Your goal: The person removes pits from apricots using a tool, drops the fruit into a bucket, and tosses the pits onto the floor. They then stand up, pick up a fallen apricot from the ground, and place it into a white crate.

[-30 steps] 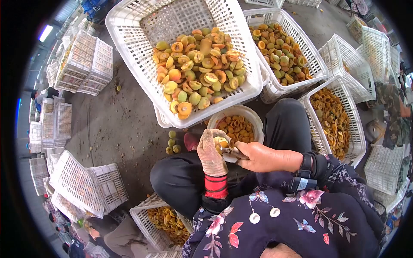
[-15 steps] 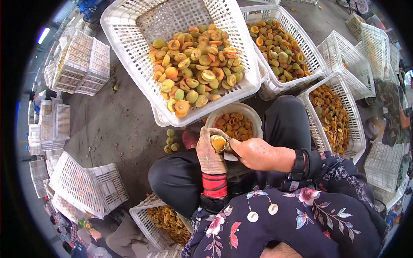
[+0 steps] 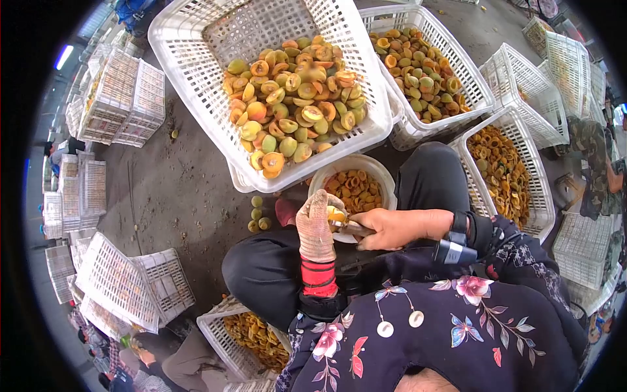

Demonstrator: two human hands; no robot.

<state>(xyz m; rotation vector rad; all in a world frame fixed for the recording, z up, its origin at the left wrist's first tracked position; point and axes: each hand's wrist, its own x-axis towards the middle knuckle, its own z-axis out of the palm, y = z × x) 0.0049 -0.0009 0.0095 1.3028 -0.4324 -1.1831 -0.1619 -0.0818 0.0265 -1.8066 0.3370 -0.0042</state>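
Note:
My left hand (image 3: pixel 316 223), in a stained glove with a red band at the wrist, is closed around a cut apricot-like fruit half (image 3: pixel 336 214) with yellow flesh. My right hand (image 3: pixel 384 228), bare, grips a short-handled metal tool (image 3: pixel 354 228); its metal end lies against the fruit, and its exact shape is hard to make out. Just beyond both hands stands a round white bucket (image 3: pixel 394 191) holding scooped orange fruit pieces (image 3: pixel 356 188). Above it, a large white crate (image 3: pixel 189 65) is tilted towards me, with many green and orange fruit halves (image 3: pixel 294 98) inside.
More fruit halves fill a second crate (image 3: pixel 480 78) behind to the right. Hollowed orange pieces lie in crates at my right (image 3: pixel 547 215) and lower left (image 3: pixel 212 326). Several whole green fruits (image 3: pixel 257 214) rest on the floor. Stacked crates (image 3: pixel 140 101) and other people surround the area.
My right hand has turned and drawn slightly down, so the tool's handle now shows. The fruit half has tilted in my left hand, exposing less of its cut face.

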